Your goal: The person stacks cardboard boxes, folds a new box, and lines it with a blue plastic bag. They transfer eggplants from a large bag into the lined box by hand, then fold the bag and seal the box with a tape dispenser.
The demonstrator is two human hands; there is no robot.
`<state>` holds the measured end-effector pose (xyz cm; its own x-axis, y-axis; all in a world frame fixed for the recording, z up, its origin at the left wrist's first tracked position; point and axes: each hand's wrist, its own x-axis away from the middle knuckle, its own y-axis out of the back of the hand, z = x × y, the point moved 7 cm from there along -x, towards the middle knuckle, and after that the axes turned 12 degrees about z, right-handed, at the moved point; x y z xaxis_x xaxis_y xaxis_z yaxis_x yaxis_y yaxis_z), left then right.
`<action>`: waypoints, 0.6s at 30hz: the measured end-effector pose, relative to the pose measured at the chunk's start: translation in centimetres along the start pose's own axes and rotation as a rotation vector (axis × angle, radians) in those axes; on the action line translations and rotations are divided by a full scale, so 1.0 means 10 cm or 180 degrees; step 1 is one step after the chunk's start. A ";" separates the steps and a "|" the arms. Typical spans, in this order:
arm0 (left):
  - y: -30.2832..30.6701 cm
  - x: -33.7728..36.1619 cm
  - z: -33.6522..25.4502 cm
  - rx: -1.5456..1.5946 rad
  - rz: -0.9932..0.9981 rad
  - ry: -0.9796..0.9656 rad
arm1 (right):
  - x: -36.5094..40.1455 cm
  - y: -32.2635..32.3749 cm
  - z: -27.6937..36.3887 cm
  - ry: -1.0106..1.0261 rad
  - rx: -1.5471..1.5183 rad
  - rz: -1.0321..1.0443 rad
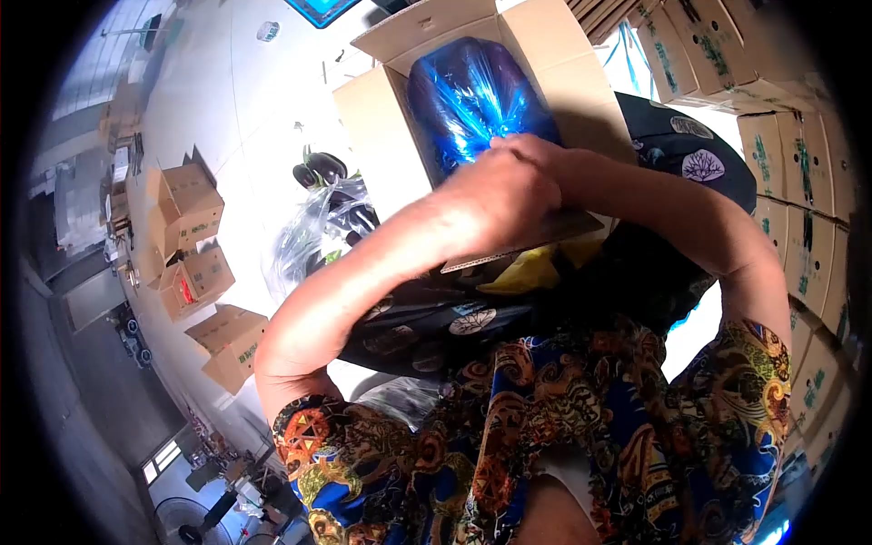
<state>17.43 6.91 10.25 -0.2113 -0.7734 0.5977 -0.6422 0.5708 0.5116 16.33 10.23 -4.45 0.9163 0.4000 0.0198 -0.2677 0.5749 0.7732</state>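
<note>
An open cardboard box (586,82) stands in front of me, its flaps spread outward. Inside lies a blue plastic bag (472,100), its film stretched over dark contents and gathered toward my hands. My left hand (500,195) and my right hand (536,154) meet at the near end of the bag, fingers closed on the gathered plastic. Which forearm crosses to which hand is plain only in part: my left hand overlaps my right hand, and several fingertips are hidden.
Dark eggplants (322,168) and clear plastic (304,236) lie on the floor left of the box. Farther left stand open cartons (191,204). Stacked cartons (786,159) line the right side. A fan (186,527) is at the lower left.
</note>
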 end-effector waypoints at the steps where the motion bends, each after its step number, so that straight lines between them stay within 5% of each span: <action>1: 0.17 0.05 0.07 -0.0047 -0.0861 -0.0681 | 0.08 0.03 0.21 0.0327 0.0723 0.0046; 3: 0.43 0.05 0.37 0.0715 -0.1895 -0.0385 | 0.25 0.06 0.52 0.0993 0.2175 0.0140; 6: 0.27 -0.36 0.82 -0.0405 -0.2032 -0.0560 | 0.31 0.15 0.55 0.1142 0.2031 -0.0050; 7: 0.08 -0.57 0.98 -0.0469 -0.1020 -0.0251 | 0.33 0.17 0.57 0.1172 0.2074 0.0035; 9: -0.05 -0.59 1.03 -0.0124 -0.1106 -0.0727 | 0.36 0.15 0.55 0.1176 0.1838 0.0312; 15: -0.24 -0.31 0.89 -0.0776 -0.1584 -0.0543 | 0.42 0.42 0.49 0.0601 0.1513 0.0311; 18: -0.32 -0.25 0.86 -0.0773 -0.1245 -0.0519 | 0.40 0.30 0.49 0.0328 0.1735 0.0518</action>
<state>13.68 4.64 1.84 -0.1136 -0.9648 0.2371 -0.5103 0.2614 0.8193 20.67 10.13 1.05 0.8352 0.5356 0.1251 -0.1856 0.0603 0.9808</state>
